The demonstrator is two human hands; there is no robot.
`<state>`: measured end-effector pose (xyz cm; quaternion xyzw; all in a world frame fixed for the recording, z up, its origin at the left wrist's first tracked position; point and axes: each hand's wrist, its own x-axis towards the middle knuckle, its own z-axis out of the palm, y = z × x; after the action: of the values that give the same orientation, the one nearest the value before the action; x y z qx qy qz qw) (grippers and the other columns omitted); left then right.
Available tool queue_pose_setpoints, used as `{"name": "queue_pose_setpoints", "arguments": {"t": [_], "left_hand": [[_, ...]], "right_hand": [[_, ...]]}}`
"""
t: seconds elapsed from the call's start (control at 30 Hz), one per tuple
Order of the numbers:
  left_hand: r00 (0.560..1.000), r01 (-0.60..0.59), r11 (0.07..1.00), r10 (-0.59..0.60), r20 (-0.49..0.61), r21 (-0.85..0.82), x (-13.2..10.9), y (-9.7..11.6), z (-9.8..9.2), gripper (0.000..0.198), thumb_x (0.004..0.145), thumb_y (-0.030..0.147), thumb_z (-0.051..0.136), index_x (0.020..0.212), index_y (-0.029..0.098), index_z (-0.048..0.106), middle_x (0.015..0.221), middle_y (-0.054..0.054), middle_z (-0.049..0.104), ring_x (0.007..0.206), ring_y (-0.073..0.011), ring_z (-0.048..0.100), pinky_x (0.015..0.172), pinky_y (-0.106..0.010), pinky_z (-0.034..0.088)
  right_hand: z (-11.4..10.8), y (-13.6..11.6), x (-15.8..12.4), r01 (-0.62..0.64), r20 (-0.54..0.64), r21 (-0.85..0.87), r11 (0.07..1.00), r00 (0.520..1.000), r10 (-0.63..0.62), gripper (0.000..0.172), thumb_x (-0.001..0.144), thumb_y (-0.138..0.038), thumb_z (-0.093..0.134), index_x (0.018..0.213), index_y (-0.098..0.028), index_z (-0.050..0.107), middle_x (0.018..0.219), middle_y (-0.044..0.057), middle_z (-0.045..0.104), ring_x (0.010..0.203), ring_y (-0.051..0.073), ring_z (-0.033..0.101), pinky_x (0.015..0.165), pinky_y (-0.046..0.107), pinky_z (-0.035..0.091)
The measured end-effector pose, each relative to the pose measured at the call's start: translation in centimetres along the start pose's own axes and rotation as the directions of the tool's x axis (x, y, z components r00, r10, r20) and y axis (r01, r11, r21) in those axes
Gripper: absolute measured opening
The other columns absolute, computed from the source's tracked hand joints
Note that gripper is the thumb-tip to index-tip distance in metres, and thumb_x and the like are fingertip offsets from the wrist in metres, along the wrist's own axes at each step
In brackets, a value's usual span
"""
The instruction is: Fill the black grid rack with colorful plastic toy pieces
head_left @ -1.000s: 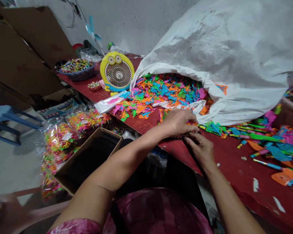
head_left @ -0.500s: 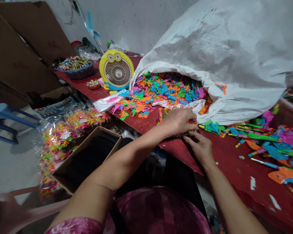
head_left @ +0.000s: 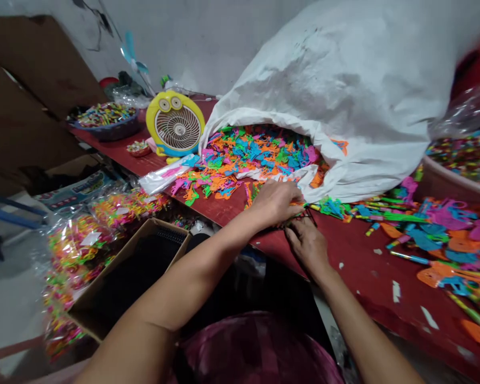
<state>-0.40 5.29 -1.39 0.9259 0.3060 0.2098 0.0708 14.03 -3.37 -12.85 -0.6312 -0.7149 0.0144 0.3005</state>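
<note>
My left hand point(head_left: 278, 202) is at the front edge of the red table point(head_left: 344, 250), its fingers bent over a small dark item that is mostly hidden. Close on its right, my right hand point(head_left: 309, 242) has its fingers curled at the same dark item. What each hand grips is too small to make out. Just beyond them, colourful plastic pieces point(head_left: 260, 152) spill from the mouth of a large white sack point(head_left: 344, 80). More bright pieces and striped sticks point(head_left: 428, 234) lie to the right.
A yellow fan point(head_left: 176, 124) and a basin point(head_left: 112, 130) of small items stand at the back left. An open cardboard box point(head_left: 160, 226) with black contents and clear bags point(head_left: 74, 245) are below the table's left side. A pink tub point(head_left: 456, 184) stands at the right.
The whole view has shifted, so things appear further left. My hands remain together at the table edge, and more of the dark item shows between them.
</note>
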Motion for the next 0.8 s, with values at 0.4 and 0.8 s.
{"name": "queue_pose_setpoints", "arguments": {"t": [0.4,0.8], "left_hand": [[0.997,0.037,0.962,-0.017,-0.077,0.271,-1.8,1.2,-1.3,0.036,0.083,0.049,0.066,0.103,0.019,0.065,0.114,-0.011,0.061,0.111,-0.03,0.051,0.096,-0.045,0.038],[0.989,-0.1,0.973,0.075,0.126,0.207,-2.0,-2.0,-2.3,0.032,0.085,0.05,0.064,0.104,0.026,0.071,0.14,-0.009,0.051,0.12,-0.0283,0.053,0.1,-0.045,0.038]], "right_hand": [[-6.8,8.8,1.9,-0.281,-0.185,-0.282,0.917,0.954,0.235,0.018,0.088,-0.031,0.051,0.092,-0.018,0.064,0.091,0.007,0.061,0.081,0.022,0.058,0.067,0.031,0.041],[-7.7,7.9,-0.1,-0.226,0.114,-0.433,0.873,0.946,0.302,0.011,0.09,-0.026,0.048,0.096,-0.019,0.055,0.091,0.007,0.065,0.08,0.022,0.062,0.058,0.029,0.031]]}}
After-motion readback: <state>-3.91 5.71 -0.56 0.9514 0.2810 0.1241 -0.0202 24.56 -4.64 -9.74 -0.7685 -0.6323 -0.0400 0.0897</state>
